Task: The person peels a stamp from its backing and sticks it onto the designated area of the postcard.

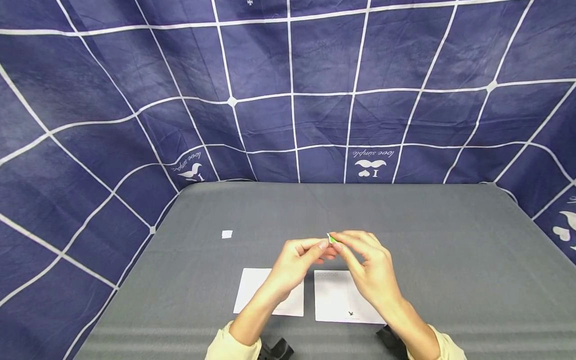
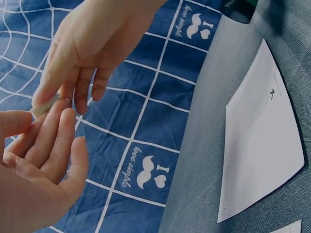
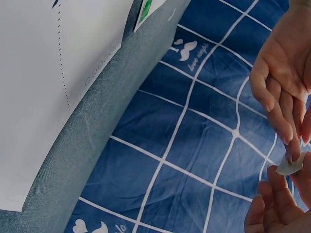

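Both hands meet above the far edge of two white sheets. Between their fingertips is a small, thin white-and-green piece (image 1: 332, 239), which looks pale in the left wrist view. My right hand (image 1: 375, 272) pinches it between thumb and index finger. From the other side, my left hand (image 1: 288, 267) pinches its edge with the thumb on the near side and fingers behind. In the right wrist view the piece (image 3: 290, 166) looks whitish and slightly curved. The remaining fingers of both hands are loosely bent.
A white sheet (image 1: 328, 305) with a row of small circles, a dotted line and a dark mark lies on the grey table (image 1: 427, 220). Another white sheet (image 1: 249, 290) lies left of it. A small white square (image 1: 227, 234) is farther back. Behind hangs a blue grid-patterned cloth (image 1: 324, 120).
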Action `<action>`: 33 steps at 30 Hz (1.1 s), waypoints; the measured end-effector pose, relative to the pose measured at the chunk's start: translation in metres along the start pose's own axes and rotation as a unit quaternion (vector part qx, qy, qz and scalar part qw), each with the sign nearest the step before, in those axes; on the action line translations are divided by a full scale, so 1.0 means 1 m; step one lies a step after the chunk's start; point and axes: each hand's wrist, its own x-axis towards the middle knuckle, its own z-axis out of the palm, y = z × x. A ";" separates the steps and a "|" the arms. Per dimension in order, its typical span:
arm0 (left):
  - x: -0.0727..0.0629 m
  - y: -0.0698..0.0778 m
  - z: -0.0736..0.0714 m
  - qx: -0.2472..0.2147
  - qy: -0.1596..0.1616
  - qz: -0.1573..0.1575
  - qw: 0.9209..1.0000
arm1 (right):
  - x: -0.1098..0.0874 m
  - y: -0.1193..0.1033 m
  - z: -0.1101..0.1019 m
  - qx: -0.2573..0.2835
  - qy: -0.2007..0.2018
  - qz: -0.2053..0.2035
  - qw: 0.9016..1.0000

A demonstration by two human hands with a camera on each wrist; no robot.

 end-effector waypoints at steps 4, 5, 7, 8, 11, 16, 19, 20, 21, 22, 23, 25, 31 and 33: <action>0.000 0.001 -0.002 -0.001 -0.009 -0.006 1.000 | 0.000 -0.001 0.000 0.003 0.001 -0.003 1.000; 0.000 0.002 -0.002 0.000 -0.010 -0.005 1.000 | 0.000 -0.001 0.000 0.002 0.001 -0.005 1.000; 0.000 0.001 -0.003 0.003 -0.010 -0.003 1.000 | 0.000 -0.001 0.000 0.001 0.004 -0.010 1.000; 0.000 0.001 -0.003 0.004 -0.010 -0.002 1.000 | 0.000 -0.001 0.000 0.001 0.004 -0.011 1.000; 0.000 0.000 -0.003 0.004 -0.010 0.002 1.000 | 0.001 -0.002 0.001 0.000 0.010 -0.025 1.000; 0.000 0.001 -0.003 0.004 -0.010 0.002 1.000 | 0.002 -0.002 0.001 0.004 0.011 -0.025 1.000; 0.000 0.001 -0.002 -0.006 -0.011 0.000 1.000 | 0.001 -0.003 0.000 0.006 0.004 -0.009 1.000; -0.001 0.000 -0.002 -0.011 -0.012 -0.001 1.000 | 0.001 -0.003 0.000 0.005 0.001 -0.004 1.000; -0.001 0.000 -0.001 -0.016 -0.012 -0.002 1.000 | 0.001 -0.003 -0.001 0.006 -0.002 0.002 1.000; -0.001 0.000 -0.001 -0.019 -0.012 -0.002 1.000 | 0.000 -0.004 -0.001 0.007 -0.005 0.010 1.000; -0.001 0.001 -0.001 -0.023 -0.012 -0.003 1.000 | 0.000 -0.004 -0.001 0.007 -0.005 0.013 1.000; -0.002 0.001 0.000 -0.024 -0.011 -0.003 1.000 | -0.001 -0.004 0.000 0.008 -0.006 0.018 1.000; -0.002 0.002 0.001 -0.013 -0.008 -0.001 1.000 | -0.002 -0.005 0.001 0.007 0.001 0.012 1.000; -0.002 0.002 0.001 -0.012 -0.008 0.000 1.000 | -0.001 -0.005 0.001 0.007 0.003 0.009 1.000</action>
